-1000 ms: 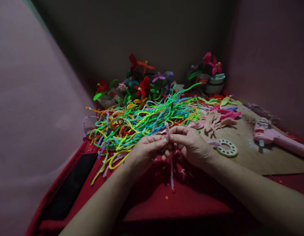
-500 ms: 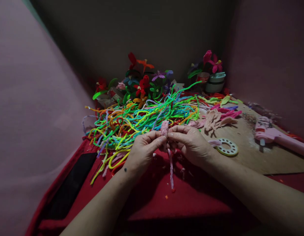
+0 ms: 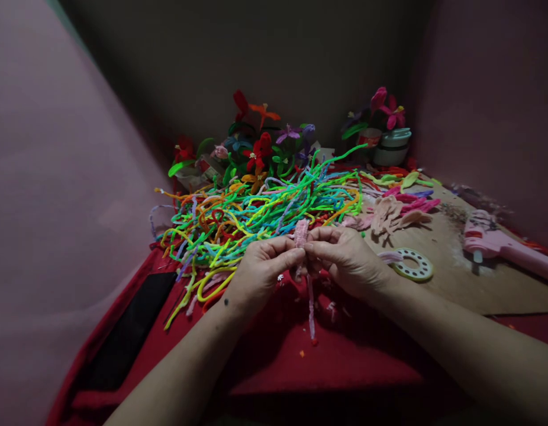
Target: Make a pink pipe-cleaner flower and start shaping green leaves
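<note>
A fuzzy pink pipe cleaner piece (image 3: 301, 232), folded into a narrow strip, stands up between my two hands. My left hand (image 3: 267, 266) pinches it from the left with thumb and forefinger. From the right, my right hand (image 3: 345, 257) grips its lower part, fingertips close to the left ones. Some pink fuzz shows beneath the fingers, partly hidden. A thin pale pink stem (image 3: 311, 307) hangs down below the hands to the red cloth (image 3: 336, 361). Just behind lies a tangled heap of coloured pipe cleaners (image 3: 256, 219).
Pipe cleaner flowers (image 3: 258, 152) stand at the back, near a lidded pale cup (image 3: 393, 147). On the board (image 3: 460, 290) at right lie a pink glue gun (image 3: 500, 242), a white ring with holes (image 3: 416, 264) and pink petals (image 3: 387, 218). A black flat object (image 3: 132, 331) lies at left.
The view has shifted slightly, so things sit a little farther right. Both hands keep their pinch on the pink pipe cleaner piece, with hardly any movement.
</note>
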`<state>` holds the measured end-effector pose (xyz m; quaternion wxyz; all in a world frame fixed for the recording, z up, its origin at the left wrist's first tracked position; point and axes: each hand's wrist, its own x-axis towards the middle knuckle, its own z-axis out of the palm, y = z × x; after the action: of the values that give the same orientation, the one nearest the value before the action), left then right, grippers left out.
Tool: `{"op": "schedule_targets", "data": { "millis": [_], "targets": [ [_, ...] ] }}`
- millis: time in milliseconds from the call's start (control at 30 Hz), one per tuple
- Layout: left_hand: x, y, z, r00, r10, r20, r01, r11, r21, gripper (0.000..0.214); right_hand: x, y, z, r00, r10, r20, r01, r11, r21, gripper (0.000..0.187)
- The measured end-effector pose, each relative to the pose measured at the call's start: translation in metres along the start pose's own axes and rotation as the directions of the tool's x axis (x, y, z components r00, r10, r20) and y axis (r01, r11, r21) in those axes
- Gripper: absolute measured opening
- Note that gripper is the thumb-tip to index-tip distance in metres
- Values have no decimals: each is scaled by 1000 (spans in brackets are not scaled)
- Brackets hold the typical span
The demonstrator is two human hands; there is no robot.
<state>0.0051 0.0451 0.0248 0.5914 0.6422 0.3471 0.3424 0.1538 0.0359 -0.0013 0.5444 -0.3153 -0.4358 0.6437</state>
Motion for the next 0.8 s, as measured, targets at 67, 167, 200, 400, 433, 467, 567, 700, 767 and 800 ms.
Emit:
{"op": "schedule_targets", "data": {
  "millis": [67,167,200,400,433,467,567,700,767,800],
  "targets": [
    [-1,2,1,1000,6,0,-6,998,58,19,-1,-2,1,1000,10,6,-9,999,-42,10],
    [-1,4,5,1000,18,-13,-16,989,150,19,-3,-4,2,1000,8,7,-7,991,-131,7],
    [-1,4,6,1000,19,-22,-15,987,159,18,-3,-4,1,1000,4,7,-2,989,-149,5],
    [0,0,4,994,3,-113,-2,1000,8,10,-2,-1,-1,999,-36,-10,34,989,-147,6],
    [0,0,3,992,1,-123,3,1000,25,11,-1,0,-1,998,-48,-30,43,986,-160,8],
    [0,1,2,991,-3,-134,11,998,57,13,-1,0,-1,997,-58,-47,49,983,-177,10],
    [-1,4,2,987,-23,-161,52,982,179,15,-1,0,0,997,-63,-51,50,973,-225,11],
    [-2,5,5,980,-53,-191,98,967,234,14,-2,-3,1,997,-61,-52,42,951,-307,9],
    [-2,3,7,976,-57,-208,109,963,246,11,-2,-3,2,997,-64,-49,44,941,-334,8],
    [-1,2,8,975,-56,-217,112,960,258,11,-2,-3,2,997,-61,-46,41,940,-339,8]
  ]
}}
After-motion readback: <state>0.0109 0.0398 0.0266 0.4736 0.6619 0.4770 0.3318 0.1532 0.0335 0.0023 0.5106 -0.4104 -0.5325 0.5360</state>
